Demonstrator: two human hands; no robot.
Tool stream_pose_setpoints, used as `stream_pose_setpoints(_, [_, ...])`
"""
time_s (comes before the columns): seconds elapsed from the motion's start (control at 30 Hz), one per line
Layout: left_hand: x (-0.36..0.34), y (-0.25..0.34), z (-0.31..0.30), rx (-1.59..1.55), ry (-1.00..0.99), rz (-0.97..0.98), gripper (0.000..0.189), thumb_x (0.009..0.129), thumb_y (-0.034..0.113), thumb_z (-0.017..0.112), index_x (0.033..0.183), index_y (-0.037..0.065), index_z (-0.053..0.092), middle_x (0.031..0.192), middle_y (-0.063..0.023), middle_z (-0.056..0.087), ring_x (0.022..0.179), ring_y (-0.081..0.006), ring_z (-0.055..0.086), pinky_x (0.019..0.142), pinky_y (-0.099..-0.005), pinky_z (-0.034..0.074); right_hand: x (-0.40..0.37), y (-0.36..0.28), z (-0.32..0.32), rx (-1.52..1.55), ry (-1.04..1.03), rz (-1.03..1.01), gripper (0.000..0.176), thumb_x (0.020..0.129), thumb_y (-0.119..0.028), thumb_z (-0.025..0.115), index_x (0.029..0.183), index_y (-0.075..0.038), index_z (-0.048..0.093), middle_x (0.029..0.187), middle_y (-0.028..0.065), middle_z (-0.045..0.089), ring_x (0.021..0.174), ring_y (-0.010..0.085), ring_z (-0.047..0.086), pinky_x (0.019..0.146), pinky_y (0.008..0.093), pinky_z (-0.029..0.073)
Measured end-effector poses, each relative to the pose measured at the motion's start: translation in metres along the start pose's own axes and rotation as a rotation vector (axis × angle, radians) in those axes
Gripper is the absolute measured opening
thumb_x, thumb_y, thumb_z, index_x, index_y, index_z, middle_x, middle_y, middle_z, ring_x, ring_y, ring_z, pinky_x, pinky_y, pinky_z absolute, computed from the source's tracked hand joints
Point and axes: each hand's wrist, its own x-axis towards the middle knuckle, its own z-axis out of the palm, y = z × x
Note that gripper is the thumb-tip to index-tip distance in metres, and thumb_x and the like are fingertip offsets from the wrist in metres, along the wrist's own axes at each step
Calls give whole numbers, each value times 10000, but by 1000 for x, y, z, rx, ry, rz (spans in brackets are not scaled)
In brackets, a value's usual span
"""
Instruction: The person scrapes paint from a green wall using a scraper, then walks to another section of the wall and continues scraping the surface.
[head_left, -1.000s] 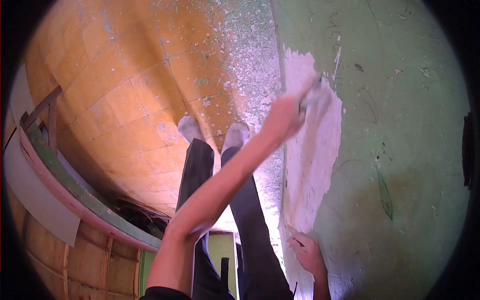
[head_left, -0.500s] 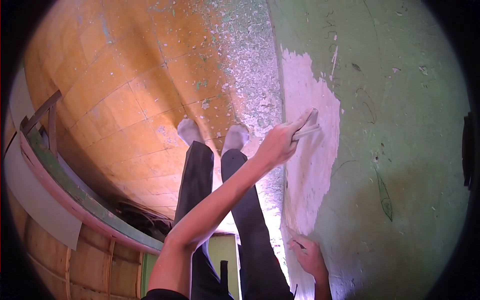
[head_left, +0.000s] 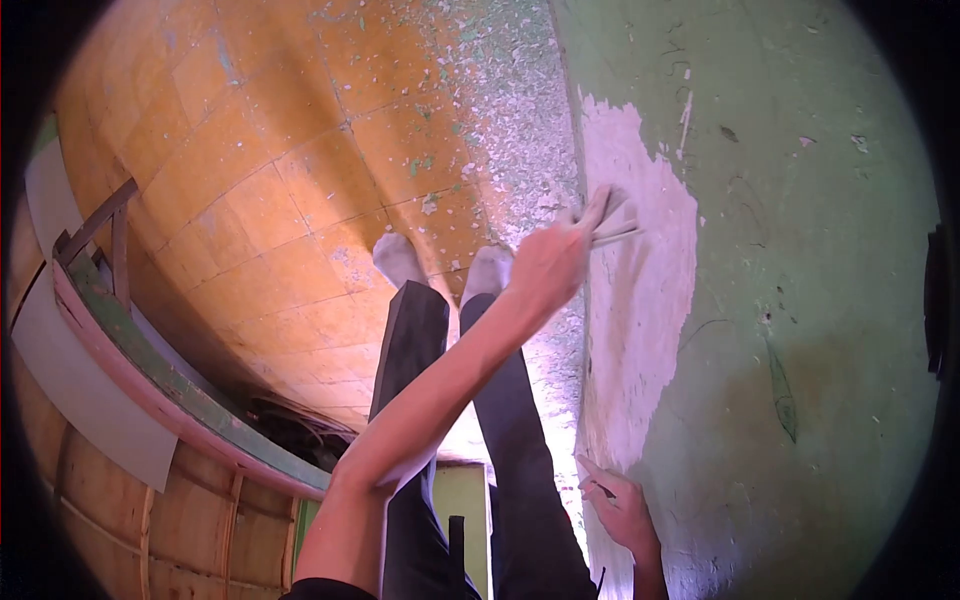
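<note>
My left hand point(head_left: 552, 265), at the end of the arm crossing over my legs, is closed on a flat pale-grey scraper point(head_left: 618, 217). Its index finger lies stretched along the tool, which rests against the bare whitish patch point(head_left: 640, 290) on the green wall point(head_left: 800, 250). The tool is slightly blurred and partly covered by the fingers. Lower down, my right hand point(head_left: 622, 512) is at the lower end of that patch, with the index finger stretched out and the other fingers loosely bent. I see nothing held in it.
Paint flakes point(head_left: 515, 130) lie thickly along the foot of the wall, thinning over the orange tiled floor point(head_left: 270, 190). My feet point(head_left: 400, 258) are on the tiles. A green and pink wooden piece point(head_left: 180, 400) curves along the left, beside wooden panelling point(head_left: 195, 510).
My left hand and the scraper have moved slightly up along the bare patch, and the tool has tilted. The whole view has shifted a little to the right. My right hand stays nearly in place.
</note>
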Motion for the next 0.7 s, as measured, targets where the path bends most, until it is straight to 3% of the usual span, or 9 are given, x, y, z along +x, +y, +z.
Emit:
stream_pose_setpoints(0.1, [8,21,1,-11,83,-13,796,847,5,535,1566,44,195,904,-259,625,731,-423,665,625,-511,530,1,4,-4,-50,-28,29,433,957,-128,547,1384,-59,572,907,125,679,791,169,652,787,302,515])
stream_pose_setpoints(0.2, [5,29,0,-65,16,-69,876,791,-10,550,1558,-21,126,948,-314,637,737,-433,670,625,-507,537,0,10,-3,-49,-6,2,438,953,-131,551,1384,-57,572,890,119,672,779,170,650,780,298,515])
stream_pose_setpoints(0.27, [7,33,-3,-23,-20,-121,814,834,18,530,1552,-29,149,956,-299,632,752,-426,665,651,-502,533,0,9,1,-16,-4,6,433,956,-133,547,1381,-58,575,875,116,665,765,168,645,776,301,518])
stream_pose_setpoints(0.4, [2,31,25,-165,176,-87,848,807,20,533,1567,28,156,902,-308,641,747,-431,665,652,-495,544,3,12,2,-45,-15,-22,425,964,-131,541,1380,-56,575,870,112,663,771,166,649,776,308,523])
stream_pose_setpoints(0.5, [20,1,45,-306,-2,-182,776,838,40,511,1565,145,263,1033,-276,657,790,-394,676,707,-464,554,0,13,1,-27,-6,32,421,970,-134,539,1382,-57,574,868,111,662,778,167,650,780,309,525])
stream_pose_setpoints(0.53, [31,-21,62,-473,29,-178,727,855,48,489,1549,181,315,1102,-248,663,806,-354,680,728,-437,554,1,13,-1,-18,3,25,423,969,-135,541,1384,-59,573,866,109,661,778,166,651,779,309,525])
stream_pose_setpoints(0.6, [49,-50,58,-796,27,-199,634,919,89,469,1536,192,366,954,-140,619,687,-207,586,614,-350,506,1,14,-3,-2,6,16,425,969,-135,546,1387,-63,570,861,107,658,779,166,652,778,308,525])
stream_pose_setpoints(0.63, [60,-52,42,-951,-9,-217,587,965,121,472,1540,168,364,736,-61,570,553,-101,488,479,-291,458,2,14,-3,-7,3,26,427,968,-133,548,1389,-65,569,864,106,658,780,163,651,776,309,525])
stream_pose_setpoints(0.7, [96,-54,32,-919,71,-183,477,964,115,467,1441,92,460,703,-29,506,527,-100,469,447,-284,443,4,12,-4,-14,1,46,432,966,-129,552,1394,-71,565,870,104,657,782,158,650,773,310,526])
